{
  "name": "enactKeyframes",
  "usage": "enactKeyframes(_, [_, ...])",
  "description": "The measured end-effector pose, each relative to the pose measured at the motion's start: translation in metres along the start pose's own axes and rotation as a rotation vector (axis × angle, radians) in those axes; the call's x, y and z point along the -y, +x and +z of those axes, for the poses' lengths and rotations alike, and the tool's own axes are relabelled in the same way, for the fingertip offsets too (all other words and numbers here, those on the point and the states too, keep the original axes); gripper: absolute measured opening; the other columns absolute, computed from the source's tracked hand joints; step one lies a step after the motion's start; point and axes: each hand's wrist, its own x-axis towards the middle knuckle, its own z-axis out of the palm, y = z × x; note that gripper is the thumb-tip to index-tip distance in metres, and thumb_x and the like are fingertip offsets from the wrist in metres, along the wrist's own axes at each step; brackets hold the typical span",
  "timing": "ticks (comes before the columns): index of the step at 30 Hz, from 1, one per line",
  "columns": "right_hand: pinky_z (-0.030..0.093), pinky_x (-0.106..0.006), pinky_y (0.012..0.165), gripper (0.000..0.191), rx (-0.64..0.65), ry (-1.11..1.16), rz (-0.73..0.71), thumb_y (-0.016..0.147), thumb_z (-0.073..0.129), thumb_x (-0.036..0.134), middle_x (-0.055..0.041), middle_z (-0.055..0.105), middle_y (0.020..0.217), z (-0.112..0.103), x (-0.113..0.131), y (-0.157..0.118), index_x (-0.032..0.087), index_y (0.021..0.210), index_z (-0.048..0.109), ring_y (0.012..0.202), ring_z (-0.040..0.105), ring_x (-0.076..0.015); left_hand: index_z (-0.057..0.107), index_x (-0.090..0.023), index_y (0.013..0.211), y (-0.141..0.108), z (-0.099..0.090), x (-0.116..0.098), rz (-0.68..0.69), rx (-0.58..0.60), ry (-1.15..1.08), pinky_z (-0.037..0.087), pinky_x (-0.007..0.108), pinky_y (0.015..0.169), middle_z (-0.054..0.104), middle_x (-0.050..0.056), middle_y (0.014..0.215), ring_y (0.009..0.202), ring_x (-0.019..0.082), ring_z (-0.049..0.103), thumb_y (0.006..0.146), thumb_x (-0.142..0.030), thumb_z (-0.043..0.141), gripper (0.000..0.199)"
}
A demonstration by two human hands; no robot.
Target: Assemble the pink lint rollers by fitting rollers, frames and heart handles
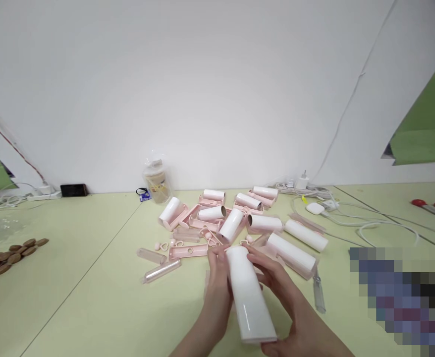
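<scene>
A white roll (249,297) is held between both hands near the front of the table, its long side pointing away from me. My left hand (217,292) presses its fingers against the roll's left side and far end. On the right side, my right hand (284,297) has fingertips at the far end and the thumb at the near end. Beyond the hands lie several white rolls (292,253), some on pink plastic holders (188,251). Clear plastic tubes (161,271) and small pink heart-shaped pieces (163,246) lie left of the roll.
Brown oval pieces (14,258) are heaped at the left. A bagged cup (157,183) and a black phone (74,190) stand by the wall. White cables (373,225) and a charger (315,208) lie at the right, with red-ended tools (420,203) beyond. A clear strip (318,295) lies beside my right hand.
</scene>
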Motion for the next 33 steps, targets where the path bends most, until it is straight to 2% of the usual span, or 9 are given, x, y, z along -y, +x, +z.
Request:
enactKeyframes(3, [0.03,-0.051,0.1,0.086,-0.011,0.029,-0.022,0.058,0.071,0.02,-0.0098,0.025,0.145,0.0,-0.003,0.002,0.029,0.135,0.034,0.132,0.023,-0.0339,0.042,-0.026,0.096,0.001,-0.001,-0.001,0.06,0.049,0.038,0.042,0.022,0.05,0.06,-0.001,0.078,0.058,0.014,0.056,0.067,-0.057,0.065,0.049])
enactKeyframes(5, [0.039,-0.046,0.093,0.069,-0.093,0.055,-0.018,0.062,0.073,0.031,-0.0111,0.038,0.136,0.001,-0.005,0.006,0.028,0.125,0.045,0.125,0.034,-0.0329,0.039,-0.027,0.099,0.003,-0.003,-0.001,0.127,-0.005,0.03,0.042,0.021,0.05,0.058,-0.004,0.07,0.055,0.013,0.054,0.07,-0.055,0.063,0.048])
enactKeyframes(8, [0.047,-0.033,0.072,0.029,-0.178,0.091,0.094,0.068,0.068,0.046,-0.0062,0.057,0.095,0.007,-0.008,0.013,0.023,0.085,0.058,0.087,0.055,-0.0237,0.037,-0.028,0.109,0.006,-0.004,-0.002,0.228,-0.092,-0.051,0.044,0.022,0.056,0.057,-0.004,0.072,0.061,0.013,0.056,0.075,-0.053,0.06,0.049])
enactKeyframes(10, [0.042,-0.027,0.056,0.038,-0.171,0.189,0.202,0.071,0.06,0.058,-0.0017,0.052,0.072,0.012,-0.009,0.016,0.02,0.068,0.055,0.063,0.049,-0.0165,0.038,-0.027,0.114,0.007,-0.005,-0.005,0.259,-0.047,-0.132,0.046,0.022,0.063,0.059,0.0,0.086,0.076,0.015,0.059,0.076,-0.049,0.061,0.049])
enactKeyframes(13, [0.026,-0.021,0.042,0.05,-0.2,0.451,0.342,0.064,0.058,0.069,0.0038,0.04,0.059,0.018,-0.007,0.017,0.019,0.071,0.056,0.047,0.029,-0.009,0.046,-0.023,0.107,0.009,-0.007,-0.011,0.251,0.046,-0.175,0.045,0.021,0.07,0.058,0.003,0.094,0.087,0.016,0.056,0.075,-0.042,0.065,0.042])
enactKeyframes(17, [0.017,-0.02,0.039,0.043,-0.333,0.634,0.424,0.064,0.063,0.061,0.0038,0.036,0.058,0.014,0.001,0.015,0.019,0.072,0.058,0.048,0.019,-0.0087,0.053,-0.02,0.093,0.012,-0.013,-0.02,0.192,0.081,-0.088,0.045,0.022,0.065,0.058,0.001,0.082,0.073,0.014,0.056,0.062,-0.032,0.076,0.04])
enactKeyframes(21, [0.016,-0.018,0.038,0.04,-0.32,0.636,0.473,0.063,0.068,0.055,0.0043,0.033,0.055,0.007,0.012,0.013,0.018,0.059,0.054,0.047,0.016,-0.0079,0.058,-0.022,0.099,0.013,-0.016,-0.023,0.117,0.119,-0.008,0.041,0.019,0.057,0.058,0.001,0.084,0.069,0.013,0.055,0.059,-0.036,0.077,0.045])
enactKeyframes(28, [0.035,-0.023,0.04,0.035,-0.348,0.646,0.431,0.059,0.069,0.05,0.0021,0.041,0.048,0.005,0.013,0.016,0.02,0.053,0.054,0.043,0.034,-0.0112,0.058,-0.019,0.082,0.011,-0.016,-0.021,-0.025,0.18,-0.018,0.04,0.018,0.06,0.055,-0.002,0.072,0.069,0.012,0.053,0.067,-0.033,0.073,0.025])
enactKeyframes(33, [0.035,-0.026,0.043,0.032,-0.299,0.66,0.423,0.062,0.066,0.048,0.0008,0.044,0.049,0.002,0.008,0.017,0.02,0.053,0.054,0.046,0.039,-0.0146,0.058,-0.018,0.084,0.012,-0.018,-0.026,-0.141,0.203,-0.068,0.043,0.02,0.061,0.055,0.0,0.075,0.07,0.012,0.053,0.069,-0.023,0.069,0.019])
